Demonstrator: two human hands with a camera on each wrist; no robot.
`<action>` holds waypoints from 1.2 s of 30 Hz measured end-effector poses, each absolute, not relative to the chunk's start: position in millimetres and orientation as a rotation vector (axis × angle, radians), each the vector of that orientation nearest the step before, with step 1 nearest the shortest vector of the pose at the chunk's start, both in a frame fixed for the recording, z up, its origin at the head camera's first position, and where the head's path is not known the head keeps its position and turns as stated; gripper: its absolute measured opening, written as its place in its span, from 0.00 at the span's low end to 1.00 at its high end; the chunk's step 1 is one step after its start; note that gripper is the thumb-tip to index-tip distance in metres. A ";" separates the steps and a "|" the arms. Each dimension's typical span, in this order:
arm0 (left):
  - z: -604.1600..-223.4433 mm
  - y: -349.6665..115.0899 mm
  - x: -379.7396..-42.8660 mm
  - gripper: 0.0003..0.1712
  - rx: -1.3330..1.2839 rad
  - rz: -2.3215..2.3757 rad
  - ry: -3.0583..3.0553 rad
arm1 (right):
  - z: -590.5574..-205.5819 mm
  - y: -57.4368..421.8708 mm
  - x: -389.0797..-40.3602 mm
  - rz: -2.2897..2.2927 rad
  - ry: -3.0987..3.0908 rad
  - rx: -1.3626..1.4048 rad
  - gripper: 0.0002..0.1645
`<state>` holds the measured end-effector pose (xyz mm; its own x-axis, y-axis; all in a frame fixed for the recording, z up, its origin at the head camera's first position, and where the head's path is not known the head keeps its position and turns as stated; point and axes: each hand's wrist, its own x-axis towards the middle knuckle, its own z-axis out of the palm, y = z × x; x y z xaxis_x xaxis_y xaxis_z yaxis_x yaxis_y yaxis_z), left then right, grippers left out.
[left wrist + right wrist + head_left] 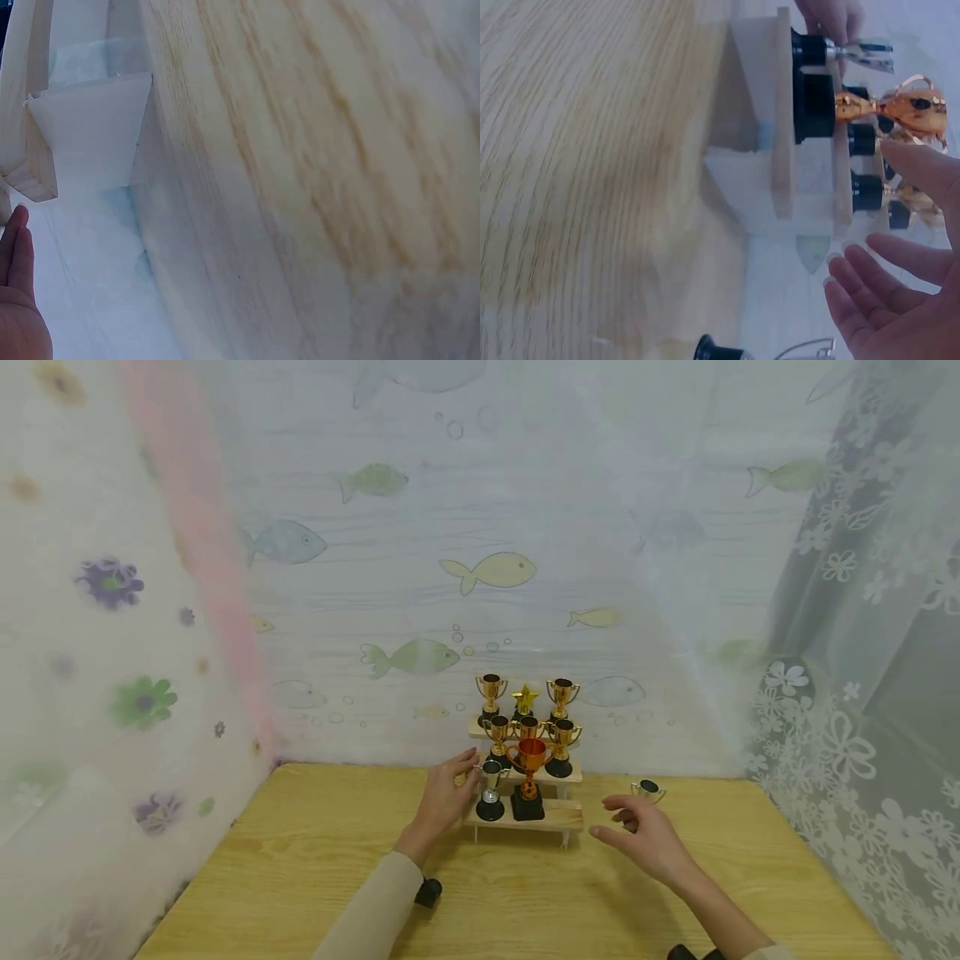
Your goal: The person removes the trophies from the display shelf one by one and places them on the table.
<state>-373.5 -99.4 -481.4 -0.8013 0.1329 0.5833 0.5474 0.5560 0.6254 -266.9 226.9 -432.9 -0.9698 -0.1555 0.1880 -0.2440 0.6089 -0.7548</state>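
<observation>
A three-step wooden stand point(564, 814) holds small trophies on the table. On its lowest step are a silver trophy cup point(491, 787) at the left and a copper-orange trophy cup point(531, 758) in the middle; bare wood shows at that step's right end. My left hand point(444, 795) is at the stand's left side, close to the silver cup, and its visible fingers look straight in the left wrist view. To the right of the stand, my right hand point(651, 839) hovers with spread, relaxed fingers, holding nothing. Another silver cup point(647, 789) stands just behind it, partly hidden.
Several gold cups point(562, 693) and a gold star trophy point(526, 697) occupy the middle and top steps. A black object point(428, 892) shows beside the left sleeve. Fish-patterned fabric point(487, 610) hangs behind the wooden table point(315, 843), with flowered cloth at both sides.
</observation>
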 end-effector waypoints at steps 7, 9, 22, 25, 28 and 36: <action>-482.4 -99.6 -372.8 0.18 -0.538 -1.178 -2.318 | -435.3 210.8 -272.3 1.251 -2.682 0.409 0.31; -482.4 -99.5 -372.6 0.18 -0.540 -1.176 -2.315 | -436.0 207.1 -273.8 1.260 -2.674 0.416 0.30; -482.4 -100.1 -370.8 0.17 -0.546 -1.174 -2.314 | -444.3 182.4 -284.0 1.358 -2.668 0.397 0.35; -482.1 -99.4 -370.7 0.17 -0.547 -1.173 -2.316 | -445.5 176.4 -285.9 1.359 -2.651 0.403 0.34; -482.1 -98.9 -371.0 0.18 -0.550 -1.175 -2.314 | -448.0 170.6 -289.8 1.355 -2.634 0.406 0.33; -482.8 -99.2 -373.1 0.17 -0.555 -1.177 -2.303 | -455.7 156.8 -297.8 1.283 -2.606 0.403 0.33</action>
<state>-373.1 -99.2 -482.8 -0.7964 0.1314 0.5904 0.5555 0.5450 0.6280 -297.8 156.8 -455.7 -0.9407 -0.1505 0.3039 -0.3326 0.5841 -0.7404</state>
